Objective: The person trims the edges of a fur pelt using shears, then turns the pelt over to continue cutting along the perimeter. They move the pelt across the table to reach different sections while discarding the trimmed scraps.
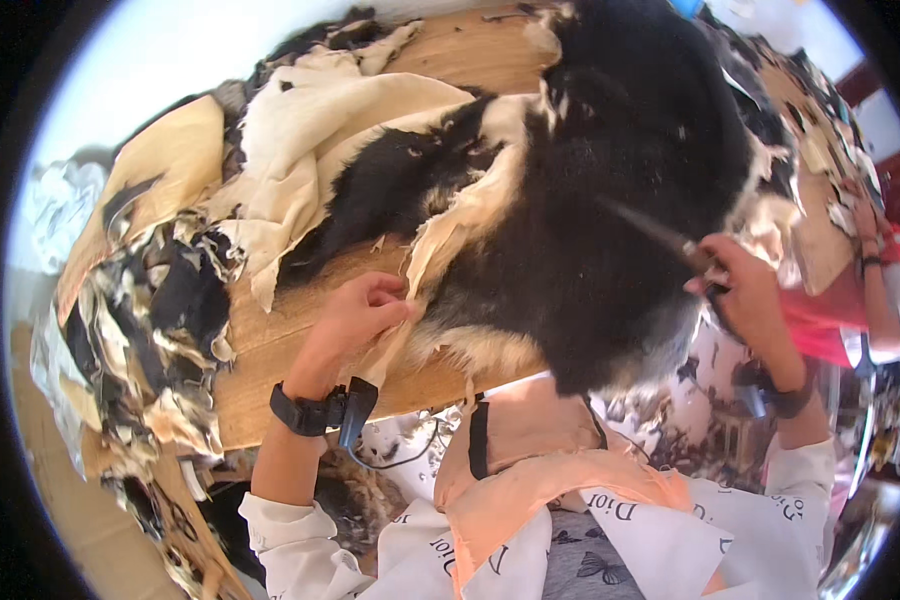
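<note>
black hide (630, 170) held by its pale edge (436, 240)
left hand (362, 312) pinches that edge; right hand (742, 283) grips a knife (688, 248), its blurred blade (645, 224) perhaps touching the hide.

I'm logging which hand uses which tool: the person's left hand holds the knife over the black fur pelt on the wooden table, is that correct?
Not the left: the head view shows the right hand holding the knife over the black fur pelt on the wooden table.
</note>
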### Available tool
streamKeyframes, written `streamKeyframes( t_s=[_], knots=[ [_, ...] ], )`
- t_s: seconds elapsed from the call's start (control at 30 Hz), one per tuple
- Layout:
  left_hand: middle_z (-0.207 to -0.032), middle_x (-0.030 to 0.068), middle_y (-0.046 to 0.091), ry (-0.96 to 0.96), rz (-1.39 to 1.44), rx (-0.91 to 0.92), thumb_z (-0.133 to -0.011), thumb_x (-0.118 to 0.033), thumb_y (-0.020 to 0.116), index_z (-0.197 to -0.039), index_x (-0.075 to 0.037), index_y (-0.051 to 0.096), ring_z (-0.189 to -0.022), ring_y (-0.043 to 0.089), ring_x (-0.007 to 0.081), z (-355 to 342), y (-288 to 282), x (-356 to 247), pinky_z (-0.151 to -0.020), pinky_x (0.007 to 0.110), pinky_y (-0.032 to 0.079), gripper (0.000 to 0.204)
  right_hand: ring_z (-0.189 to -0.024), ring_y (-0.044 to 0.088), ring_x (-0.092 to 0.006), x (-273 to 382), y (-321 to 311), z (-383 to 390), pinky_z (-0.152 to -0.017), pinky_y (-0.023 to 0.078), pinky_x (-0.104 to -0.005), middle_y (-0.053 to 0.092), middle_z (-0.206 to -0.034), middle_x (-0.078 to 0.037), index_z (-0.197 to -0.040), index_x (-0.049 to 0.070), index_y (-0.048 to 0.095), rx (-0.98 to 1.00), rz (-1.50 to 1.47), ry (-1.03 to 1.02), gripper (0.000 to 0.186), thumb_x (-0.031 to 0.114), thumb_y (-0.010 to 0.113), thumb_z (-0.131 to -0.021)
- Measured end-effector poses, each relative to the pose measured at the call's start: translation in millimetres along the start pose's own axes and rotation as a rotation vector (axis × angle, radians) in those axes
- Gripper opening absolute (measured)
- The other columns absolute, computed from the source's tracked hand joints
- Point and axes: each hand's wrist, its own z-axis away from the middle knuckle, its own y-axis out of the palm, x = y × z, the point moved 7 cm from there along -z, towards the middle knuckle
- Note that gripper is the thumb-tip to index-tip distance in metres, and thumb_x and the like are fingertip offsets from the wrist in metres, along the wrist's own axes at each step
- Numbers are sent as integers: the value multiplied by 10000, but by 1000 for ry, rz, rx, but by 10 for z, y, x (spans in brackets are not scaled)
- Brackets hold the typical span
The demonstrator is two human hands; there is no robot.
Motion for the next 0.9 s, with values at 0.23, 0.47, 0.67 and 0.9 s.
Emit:
streamKeyframes(
  t_s=[0.23, 0.47, 0.67, 0.9],
  knots=[
    [-642, 1, 533, 234, -116, -13, -799, -192, 608, -876, 9, 583, -566, 459, 72, -127, -40, 76, -506, 236, 364, 216, -785, 499, -313, 542, 566, 337, -663, 408, -390, 554, -795, -114, -960, 58, 517, -126, 128, -201, 476, -89, 616, -518],
    [-655, 9, 564, 215, 111, 21, -836, -109, 540, -898, -12, 564, -577, 473, 64, 165, 275, 120, -502, 236, 374, 118, -709, 495, -338, 57, 231, 388, -630, 381, -428, 486, -698, -144, -983, 56, 508, -264, 321, -223, 419, -85, 525, -589],
    [-741, 41, 610, 347, 157, 176, -827, -59, 536, -918, 8, 533, -628, 527, 68, 386, 1098, -205, -536, 221, 415, 113, -767, 512, -343, -420, -175, 607, -674, 418, -425, 540, -799, -132, -1041, 57, 474, -378, 540, -74, 451, -35, 602, -618],
    [-830, 42, 607, 188, 371, 233, -828, -40, 533, -999, -1, 488, -675, 549, 68, 486, 1159, -183, -555, 194, 420, 181, -825, 552, -313, 602, 798, 1681, -733, 434, -397, 582, -861, -148, -1034, 43, 535, 307, -318, 75, 345, 239, 625, -765]
  ],
)
